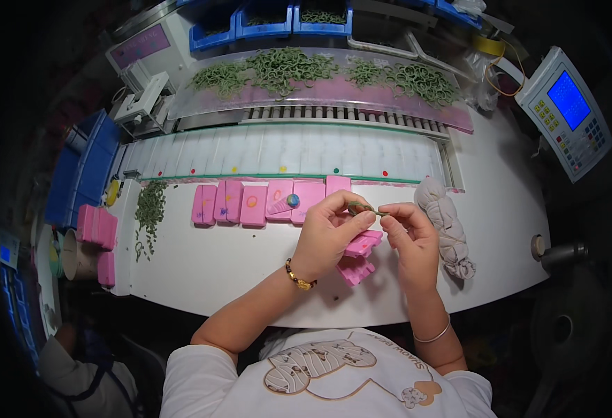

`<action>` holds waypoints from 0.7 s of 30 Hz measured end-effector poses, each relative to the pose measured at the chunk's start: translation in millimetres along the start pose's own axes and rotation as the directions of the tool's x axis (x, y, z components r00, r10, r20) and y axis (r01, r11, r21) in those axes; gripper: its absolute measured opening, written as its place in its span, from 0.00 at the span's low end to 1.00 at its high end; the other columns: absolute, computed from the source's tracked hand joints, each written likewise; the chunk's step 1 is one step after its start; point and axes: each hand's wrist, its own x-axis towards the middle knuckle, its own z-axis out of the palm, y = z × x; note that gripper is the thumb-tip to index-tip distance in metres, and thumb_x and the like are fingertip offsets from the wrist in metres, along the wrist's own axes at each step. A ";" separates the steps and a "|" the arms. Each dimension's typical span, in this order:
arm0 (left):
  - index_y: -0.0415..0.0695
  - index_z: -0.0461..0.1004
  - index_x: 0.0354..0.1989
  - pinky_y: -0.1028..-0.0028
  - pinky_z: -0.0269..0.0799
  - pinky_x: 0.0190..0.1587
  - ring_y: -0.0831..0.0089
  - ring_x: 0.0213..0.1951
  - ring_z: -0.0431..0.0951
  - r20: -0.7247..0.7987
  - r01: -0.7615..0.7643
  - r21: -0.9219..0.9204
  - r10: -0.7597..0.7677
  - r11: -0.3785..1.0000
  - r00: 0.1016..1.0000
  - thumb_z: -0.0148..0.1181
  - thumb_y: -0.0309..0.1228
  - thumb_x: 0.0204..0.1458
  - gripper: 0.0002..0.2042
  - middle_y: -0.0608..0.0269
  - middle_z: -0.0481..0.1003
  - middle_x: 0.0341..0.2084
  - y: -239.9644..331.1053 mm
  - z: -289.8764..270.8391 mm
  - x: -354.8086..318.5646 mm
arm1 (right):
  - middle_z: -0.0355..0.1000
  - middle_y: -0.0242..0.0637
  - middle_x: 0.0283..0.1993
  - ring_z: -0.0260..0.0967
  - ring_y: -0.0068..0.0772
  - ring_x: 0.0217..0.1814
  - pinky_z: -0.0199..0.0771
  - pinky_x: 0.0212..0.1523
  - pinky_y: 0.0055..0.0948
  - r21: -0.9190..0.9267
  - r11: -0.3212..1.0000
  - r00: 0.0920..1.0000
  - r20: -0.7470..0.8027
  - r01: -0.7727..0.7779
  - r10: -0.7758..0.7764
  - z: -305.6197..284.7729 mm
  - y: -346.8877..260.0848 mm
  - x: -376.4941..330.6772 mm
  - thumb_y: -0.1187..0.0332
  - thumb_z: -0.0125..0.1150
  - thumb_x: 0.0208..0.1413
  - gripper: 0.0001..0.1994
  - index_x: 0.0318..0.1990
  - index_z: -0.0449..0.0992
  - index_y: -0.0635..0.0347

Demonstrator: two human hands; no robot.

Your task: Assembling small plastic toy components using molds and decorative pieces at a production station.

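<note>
Above the white table, my left hand (330,233) and my right hand (412,240) meet, each closed in a pinch on a small green ring-shaped piece (362,207). The piece's loop shows near my left fingertips, and its thin end reaches my right thumb and forefinger. Just beneath my hands are two pink block halves (355,270) with notched edges, one above the other and partly hidden by my left hand. Farther left stands a row of pink blocks (253,205) with coloured marks. A blue-green ball (293,200) sits on a pale pink strip on one of them.
Heaps of green rings (285,70) cover a clear sheet at the back, below blue bins (264,21). Small green bits (150,212) lie at the left. A wrapped grey cloth bundle (445,230) rests right of my hands. A keypad screen (567,104) stands back right.
</note>
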 end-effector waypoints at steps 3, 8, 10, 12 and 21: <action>0.38 0.73 0.41 0.83 0.73 0.38 0.85 0.34 0.74 0.016 0.062 -0.021 -0.062 0.998 0.998 0.60 0.23 0.57 0.06 0.67 0.75 0.34 4.7 -2.4 0.5 | 0.71 0.30 0.33 0.67 0.23 0.32 0.64 0.29 0.23 -0.554 0.716 0.891 0.115 0.425 -0.439 0.8 -3.9 2.1 0.75 0.63 0.55 0.05 0.39 0.79 0.60; 0.38 0.73 0.41 0.82 0.72 0.39 0.85 0.34 0.73 0.077 0.163 -0.062 -0.158 0.985 0.984 0.60 0.24 0.57 0.06 0.67 0.74 0.33 5.3 -6.5 1.6 | 0.71 0.40 0.33 0.68 0.41 0.31 0.68 0.31 0.34 -0.758 0.154 0.651 0.415 0.634 -0.636 -1.1 -8.2 2.1 0.77 0.66 0.49 0.07 0.37 0.77 0.62; 0.38 0.73 0.41 0.82 0.72 0.40 0.84 0.35 0.73 0.084 0.111 -0.028 -0.108 0.993 0.991 0.60 0.23 0.57 0.06 0.68 0.74 0.33 4.0 -5.6 1.6 | 0.71 0.40 0.32 0.68 0.39 0.31 0.68 0.31 0.34 -0.747 0.196 0.670 0.407 0.636 -0.621 -3.5 -4.7 2.8 0.77 0.65 0.49 0.06 0.36 0.77 0.62; 0.38 0.73 0.41 0.81 0.72 0.40 0.84 0.35 0.73 0.092 0.089 -0.010 -0.087 0.996 0.992 0.60 0.23 0.57 0.06 0.68 0.74 0.33 2.5 -5.1 1.7 | 0.71 0.39 0.32 0.68 0.38 0.31 0.68 0.31 0.33 -0.734 0.238 0.689 0.401 0.636 -0.604 -4.6 -3.7 1.3 0.77 0.65 0.50 0.06 0.35 0.76 0.62; 0.37 0.73 0.41 0.80 0.74 0.41 0.83 0.36 0.76 0.214 -0.012 0.230 -0.038 0.973 0.976 0.59 0.22 0.56 0.06 0.66 0.75 0.33 12.4 -4.3 -2.4 | 0.68 0.25 0.28 0.63 0.16 0.30 0.63 0.33 0.20 0.169 0.929 0.918 0.287 -0.330 0.274 -24.9 10.4 3.0 0.69 0.50 0.62 0.07 0.35 0.73 0.61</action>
